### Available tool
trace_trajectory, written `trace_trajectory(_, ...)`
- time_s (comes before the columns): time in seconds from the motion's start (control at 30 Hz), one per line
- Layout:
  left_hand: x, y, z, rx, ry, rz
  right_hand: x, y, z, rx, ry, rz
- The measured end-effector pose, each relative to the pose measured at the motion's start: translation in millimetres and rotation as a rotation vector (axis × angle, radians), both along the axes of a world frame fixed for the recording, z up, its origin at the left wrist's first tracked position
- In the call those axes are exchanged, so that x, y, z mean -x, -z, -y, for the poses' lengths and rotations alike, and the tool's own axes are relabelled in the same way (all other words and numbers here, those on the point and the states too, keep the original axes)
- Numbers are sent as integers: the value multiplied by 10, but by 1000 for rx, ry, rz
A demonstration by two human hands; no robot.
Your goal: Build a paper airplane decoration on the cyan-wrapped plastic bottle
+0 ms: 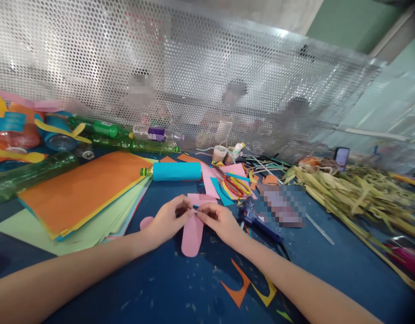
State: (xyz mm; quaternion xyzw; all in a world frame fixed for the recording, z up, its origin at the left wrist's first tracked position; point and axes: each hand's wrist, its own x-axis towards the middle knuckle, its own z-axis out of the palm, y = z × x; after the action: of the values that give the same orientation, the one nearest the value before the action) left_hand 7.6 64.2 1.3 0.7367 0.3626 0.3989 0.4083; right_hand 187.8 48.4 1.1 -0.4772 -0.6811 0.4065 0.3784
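Note:
Between my hands is a pink paper cutout (pixel 192 238) with rounded strips, one pointing toward me and another showing at the left. My left hand (pixel 171 218) pinches it near its middle, fingers closed. From the other side my right hand (pixel 220 220) pinches the same spot with thumb and forefinger. A small dark blue bit shows between the fingertips, too small to name. Just beyond lies a plastic bottle wrapped in blue paper (pixel 176 171). To the right of my right hand rests a blue glue gun (pixel 261 223).
Scissors (pixel 237 185) lie on paper scraps. A stack of coloured paper (pixel 86 193) is at left, with green bottles (pixel 35 173) around it. Dry husks (pixel 362 189) fill the right. Orange (pixel 239 288) and yellow offcuts (pixel 266 292) lie in front. A perforated metal screen (pixel 194 58) stands behind.

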Motion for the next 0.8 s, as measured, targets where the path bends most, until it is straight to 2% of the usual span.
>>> trace_trajectory(0.8, 14, 25, -33, 4, -40, 97, -26, 44, -34, -65, -19, -28)
